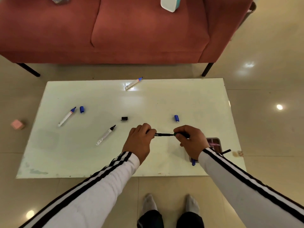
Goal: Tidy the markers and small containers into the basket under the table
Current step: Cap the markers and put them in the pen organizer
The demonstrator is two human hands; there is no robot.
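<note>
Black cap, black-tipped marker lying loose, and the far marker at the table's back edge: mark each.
Black cap [124, 118], head view, middle of cap.
Black-tipped marker [105, 136], head view, white barrel.
Far marker [133, 83], head view, white barrel.

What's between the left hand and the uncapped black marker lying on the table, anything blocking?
Nothing visible. The left hand is shut on one end of a dark pen, with the right hand on the other. The black marker lies to its left, with only bare table between them. The black cap sits farther back, off that line.
</note>
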